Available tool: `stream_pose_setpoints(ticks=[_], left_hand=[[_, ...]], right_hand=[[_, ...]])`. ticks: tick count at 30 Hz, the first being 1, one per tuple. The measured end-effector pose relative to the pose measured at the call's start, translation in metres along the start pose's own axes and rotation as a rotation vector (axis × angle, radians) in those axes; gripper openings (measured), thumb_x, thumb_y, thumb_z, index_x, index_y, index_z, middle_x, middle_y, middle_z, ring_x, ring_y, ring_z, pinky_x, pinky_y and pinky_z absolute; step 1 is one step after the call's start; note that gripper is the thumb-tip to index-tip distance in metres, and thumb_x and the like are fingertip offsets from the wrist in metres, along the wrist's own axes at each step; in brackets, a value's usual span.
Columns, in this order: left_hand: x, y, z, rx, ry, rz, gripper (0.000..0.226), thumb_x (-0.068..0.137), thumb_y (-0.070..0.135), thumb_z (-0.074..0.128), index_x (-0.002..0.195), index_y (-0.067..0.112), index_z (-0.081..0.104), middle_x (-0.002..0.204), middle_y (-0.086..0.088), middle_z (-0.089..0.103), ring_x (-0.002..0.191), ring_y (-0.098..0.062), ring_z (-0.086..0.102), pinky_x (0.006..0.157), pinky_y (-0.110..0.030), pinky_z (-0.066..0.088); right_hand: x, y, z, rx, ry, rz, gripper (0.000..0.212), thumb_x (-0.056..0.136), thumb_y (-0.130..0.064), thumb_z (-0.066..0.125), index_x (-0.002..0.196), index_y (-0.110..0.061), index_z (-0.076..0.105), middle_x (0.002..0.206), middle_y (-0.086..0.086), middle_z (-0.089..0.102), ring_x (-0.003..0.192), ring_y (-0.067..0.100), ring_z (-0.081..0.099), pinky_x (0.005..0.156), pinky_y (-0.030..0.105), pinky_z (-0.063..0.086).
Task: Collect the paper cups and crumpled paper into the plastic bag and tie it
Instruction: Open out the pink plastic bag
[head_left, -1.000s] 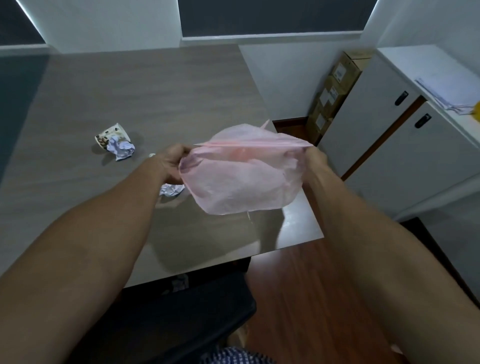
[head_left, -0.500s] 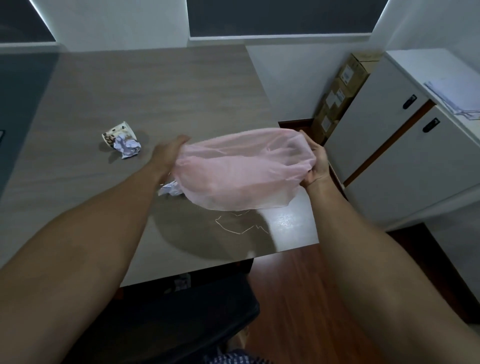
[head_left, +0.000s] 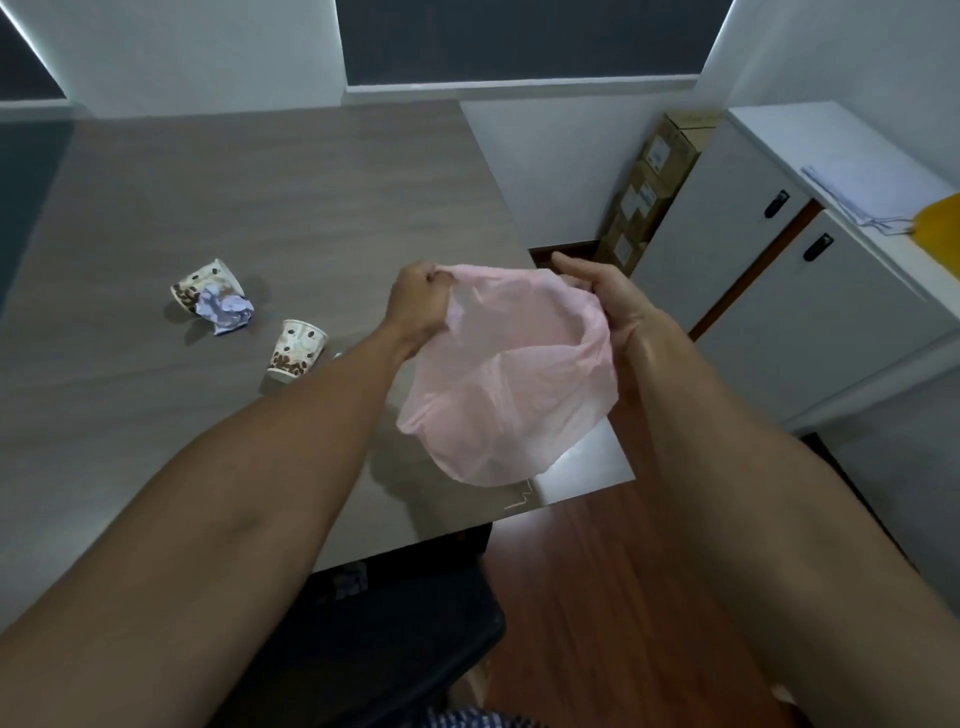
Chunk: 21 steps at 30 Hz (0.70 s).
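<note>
Plastic bag: the pink plastic bag (head_left: 511, 384) hangs in the air above the near right corner of the desk (head_left: 291, 197), mouth pulled open, with nothing visible inside.
Left grip: the left hand (head_left: 418, 306) pinches the bag's rim at its left side, fingers curled on the film.
Right grip: the right hand (head_left: 610, 306) holds the opposite rim, fingers mostly straight against the film.
Paper cups: the near cup (head_left: 297, 351) lies on the desk just left of the left forearm; the far cup (head_left: 207, 286) lies tipped further left.
Crumpled paper: one wad (head_left: 226, 310) touches the far cup's mouth.
Progress: early; nothing appears collected, and filling and tying remain.
</note>
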<state>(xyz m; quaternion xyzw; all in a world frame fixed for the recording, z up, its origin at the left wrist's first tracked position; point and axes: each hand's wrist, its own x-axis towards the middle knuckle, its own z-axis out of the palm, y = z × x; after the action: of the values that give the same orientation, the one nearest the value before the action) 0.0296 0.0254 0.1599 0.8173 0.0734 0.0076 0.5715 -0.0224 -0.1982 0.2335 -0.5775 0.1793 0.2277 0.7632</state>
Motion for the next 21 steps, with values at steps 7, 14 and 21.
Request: stream_pose_setpoints(ticks=[7,14,21], left_hand=[[0.006,0.025,-0.011,-0.356,0.095,-0.288,0.026,0.084,0.007,0.048,0.06,0.013,0.057,0.053,-0.001,0.047,0.044,-0.018,0.041,0.045,-0.024,0.028],[0.007,0.025,-0.038,-0.605,0.152,-0.434,0.029,0.086,0.008,0.045,0.058,0.016,0.048,0.048,0.002,0.043,0.033,-0.015,0.036,0.041,-0.014,0.028],[0.017,-0.015,-0.139,-0.589,0.234,-0.618,0.018,0.073,0.023,0.051,0.056,0.022,0.044,0.056,0.003,0.048,0.04,-0.018,0.046,0.051,-0.019,0.038]], right_hand=[[0.019,0.045,0.017,-0.305,0.779,-0.471,0.078,0.075,-0.091,0.047,0.122,-0.03,0.058,0.121,-0.003,0.064,0.109,0.017,0.063,0.101,0.05,0.051],[0.034,0.117,0.08,-0.009,0.571,0.007,0.071,0.086,-0.016,0.075,0.138,-0.021,0.026,0.13,0.013,0.048,0.102,0.028,0.054,0.1,0.054,0.051],[0.054,0.089,0.0,-0.148,0.697,-0.02,0.035,0.095,-0.006,0.052,0.128,0.002,0.061,0.124,0.025,0.065,0.113,0.04,0.065,0.09,0.045,0.056]])
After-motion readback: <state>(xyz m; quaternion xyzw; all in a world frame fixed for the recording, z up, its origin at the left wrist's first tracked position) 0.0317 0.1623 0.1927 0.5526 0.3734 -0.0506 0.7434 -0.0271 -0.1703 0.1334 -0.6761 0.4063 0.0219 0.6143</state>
